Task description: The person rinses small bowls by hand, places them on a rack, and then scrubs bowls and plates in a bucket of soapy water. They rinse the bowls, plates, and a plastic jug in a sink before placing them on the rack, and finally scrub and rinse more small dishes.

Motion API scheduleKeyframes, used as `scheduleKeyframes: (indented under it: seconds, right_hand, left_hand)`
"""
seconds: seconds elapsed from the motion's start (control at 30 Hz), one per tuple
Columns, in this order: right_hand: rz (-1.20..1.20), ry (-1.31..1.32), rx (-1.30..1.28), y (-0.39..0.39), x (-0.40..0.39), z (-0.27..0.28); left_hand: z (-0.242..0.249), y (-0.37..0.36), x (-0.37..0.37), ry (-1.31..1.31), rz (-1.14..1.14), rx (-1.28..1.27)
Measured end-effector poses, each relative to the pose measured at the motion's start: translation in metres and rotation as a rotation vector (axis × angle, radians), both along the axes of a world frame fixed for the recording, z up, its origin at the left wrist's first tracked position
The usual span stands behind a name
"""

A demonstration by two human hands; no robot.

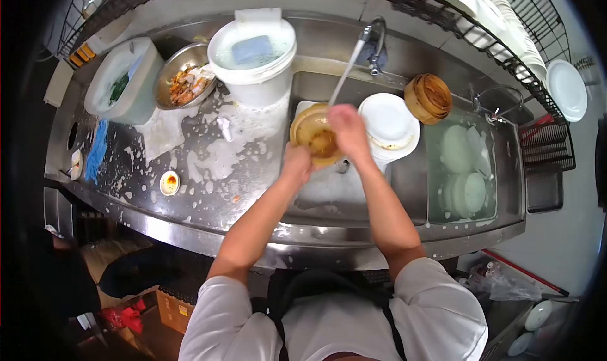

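A yellow-brown bowl (316, 133) is tilted over the left part of the sink (392, 203), with brownish liquid and dark bits inside it. My left hand (297, 161) grips its near-left rim, fingers closed. At the bowl's right rim is my right hand (347, 130), blurred by motion, its fingers hidden. Water runs from the faucet (373, 48) down beside that hand. Just right of it, a stack of white plates (389, 124) stands in the sink.
A second basin (465, 203) holds dishes under water. Bamboo steamers (428, 98) sit behind the plates. On the left counter stand a white bucket (256, 83), a metal bowl of food scraps (165, 86), a plastic tub (148, 76), a small sauce dish (169, 183) and a blue cloth (97, 152).
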State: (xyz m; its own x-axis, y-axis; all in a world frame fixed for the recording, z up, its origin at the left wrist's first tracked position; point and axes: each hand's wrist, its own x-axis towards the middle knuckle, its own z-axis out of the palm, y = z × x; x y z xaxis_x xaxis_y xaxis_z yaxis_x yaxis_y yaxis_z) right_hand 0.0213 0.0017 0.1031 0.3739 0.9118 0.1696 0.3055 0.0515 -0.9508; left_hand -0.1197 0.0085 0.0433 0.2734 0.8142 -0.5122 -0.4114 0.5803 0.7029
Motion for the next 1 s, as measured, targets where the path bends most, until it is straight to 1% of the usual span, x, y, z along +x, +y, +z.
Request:
scheduleKeyframes:
  seconds: [0.03, 0.1, 0.2, 0.23, 0.27, 0.3, 0.33, 0.37, 0.4, 0.43, 0.47, 0.5, 0.57, 0.6, 0.67, 0.7, 0.73, 0.77, 0.8, 0.83, 0.87, 0.9, 0.97, 1.0]
  right_hand:
    - [0.098, -0.297, -0.124, 0.001, 0.004, -0.017]
    - [0.188, -0.582, -0.377, 0.025, 0.028, -0.064]
    - [0.215, -0.218, -0.35, 0.071, 0.047, -0.116]
    - [0.371, -0.177, -0.422, 0.067, 0.044, -0.114]
    - [0.527, -0.141, -0.485, 0.063, 0.042, -0.102]
    - [0.686, -0.108, -0.549, 0.061, 0.043, -0.1]
    - [0.854, -0.533, -0.406, 0.06, 0.055, -0.115]
    - [0.681, -0.578, -0.364, 0.058, 0.057, -0.121]
    - [0.509, -0.621, -0.32, 0.051, 0.054, -0.114]
    - [0.335, -0.66, -0.274, 0.048, 0.051, -0.103]
    - [0.501, -0.562, -0.37, 0.055, 0.045, -0.088]
    - [0.646, -0.518, -0.356, 0.059, 0.047, -0.093]
    - [0.934, -0.411, -0.34, 0.06, 0.051, -0.117]
    - [0.938, -0.517, -0.458, 0.047, 0.063, -0.09]
    - [0.689, -0.446, -0.31, 0.047, 0.088, -0.109]
    - [0.168, -0.254, 0.01, 0.055, 0.098, -0.121]
    - [-0.063, -0.039, 0.042, 0.082, 0.13, -0.149]
    - [-0.247, 0.504, 0.038, 0.093, 0.154, -0.134]
    - [-0.351, 0.769, -0.002, 0.108, 0.179, -0.122]
    - [-0.348, 0.739, 0.143, 0.111, 0.178, -0.088]
    - [-0.311, 0.72, 0.281, 0.125, 0.178, -0.072]
    - [-0.41, 0.652, 0.391, 0.143, 0.165, -0.056]
    - [-0.341, -0.456, 0.21, 0.132, 0.124, -0.028]
    - [-0.319, -0.593, 0.226, 0.122, 0.116, -0.027]
  left_hand:
    - [-0.008, 0.012, 0.025, 0.088, 0.07, -0.005]
    - [-0.031, 0.028, 0.067, 0.262, 0.221, -0.017]
    - [-0.012, 0.026, 0.081, 0.412, 0.103, 0.047]
    - [-0.03, 0.032, 0.077, 0.419, 0.07, 0.063]
    - [-0.06, 0.049, 0.069, 0.421, 0.039, 0.084]
    - [-0.057, 0.049, 0.066, 0.515, 0.055, 0.109]
    - [-0.047, 0.048, 0.063, 0.612, 0.072, 0.13]
    - [-0.054, 0.05, 0.061, 0.664, 0.028, 0.115]
    - [-0.07, 0.055, 0.057, 0.715, -0.014, 0.1]
    - [-0.066, 0.054, 0.062, 0.731, 0.033, 0.086]
    - [-0.061, 0.052, 0.066, 0.747, 0.081, 0.073]
    - [-0.057, 0.05, 0.07, 0.763, 0.128, 0.061]
    - [-0.053, 0.049, 0.061, 0.881, 0.158, 0.119]
    - [0.0, 0.032, 0.067, 0.908, 0.152, 0.074]
    - [-0.008, 0.039, 0.069, 0.906, 0.183, 0.107]
    - [-0.014, 0.043, 0.068, 0.767, 0.169, 0.094]
    - [-0.019, 0.047, 0.067, 0.632, 0.154, 0.071]
    - [-0.027, 0.051, 0.064, 0.366, 0.11, 0.02]
    - [-0.056, 0.062, 0.061, 0.201, -0.068, -0.095]
    - [-0.047, 0.057, 0.068, 0.015, -0.005, -0.23]
    - [-0.034, 0.053, 0.081, -0.182, 0.069, -0.345]
    - [-0.032, 0.049, 0.089, -0.253, 0.099, -0.457]
    - [-0.021, 0.035, 0.104, -0.374, 0.116, -0.552]
    - [-0.03, 0.03, 0.106, -0.532, 0.09, -0.626]
